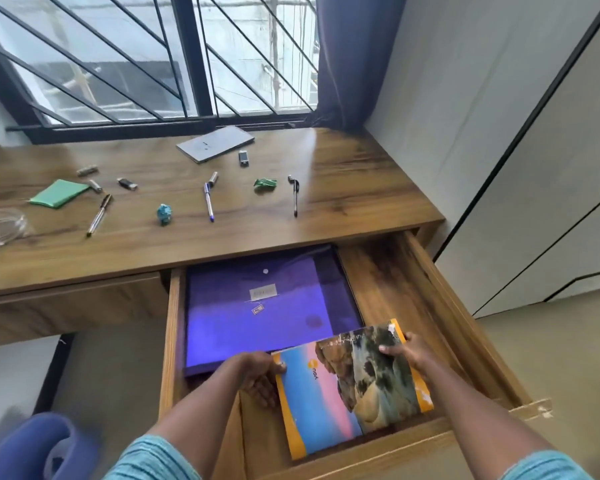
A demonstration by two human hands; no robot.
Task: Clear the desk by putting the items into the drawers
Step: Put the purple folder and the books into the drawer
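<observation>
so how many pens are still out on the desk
3. One pen lies at the left near the green pad, one blue-capped pen in the middle, one black pen at the right by the green wrapper. None looks hidden.

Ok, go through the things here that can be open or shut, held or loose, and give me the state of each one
right drawer: pulled open
left drawer: shut
purple folder: lying flat in the open drawer
book: closed, tilted, held over the open drawer
left hand: gripping the book's left edge
right hand: gripping its far corner
grey notebook: closed, on the desk
three pens: loose on the desk
</observation>
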